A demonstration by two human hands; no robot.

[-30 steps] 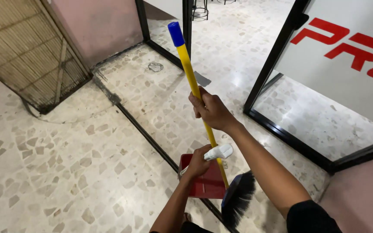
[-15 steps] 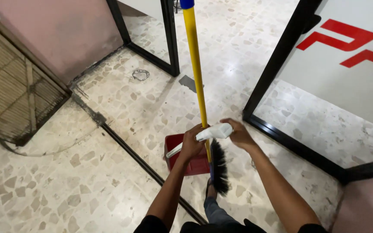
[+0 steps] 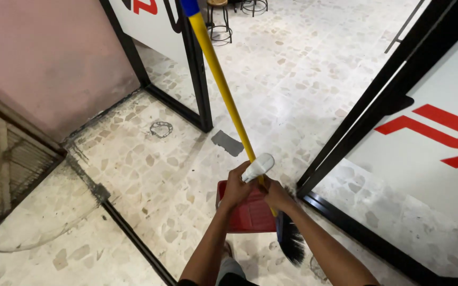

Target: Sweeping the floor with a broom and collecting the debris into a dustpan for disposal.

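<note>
A pale terrazzo floor [image 3: 303, 79] spreads across the whole room, speckled with tan stone chips and running on past an open doorway. To one side stands a wide glass door [image 3: 430, 148] in a black frame, frosted white with large red lettering across it. A pink wall [image 3: 43, 58] rises on the other side, with a woven bamboo screen [image 3: 6, 164] leaning low against it. A dark metal track [image 3: 133, 238] cuts diagonally through the floor. Further back, a second black-framed glass panel [image 3: 165, 47] stands near two small stools [image 3: 239, 10].

The person holds a broom [image 3: 223, 95] with a long yellow handle and a blue cap, tilted so that the top leans away to the upper left. Its black bristles [image 3: 292, 241] hang just above the floor by the door frame. A red dustpan [image 3: 247, 212] sits directly below the hands, held off the floor, with its white handle [image 3: 257, 167] poking up beside the yellow pole.

The left hand [image 3: 235, 186] is clenched around the dustpan's white handle. The right hand [image 3: 276, 195] is wrapped around the lower part of the broom pole, just beside the left one, the two nearly touching. A small grey patch [image 3: 228, 143] and a dark ring mark [image 3: 160, 128] lie on the floor nearby.
</note>
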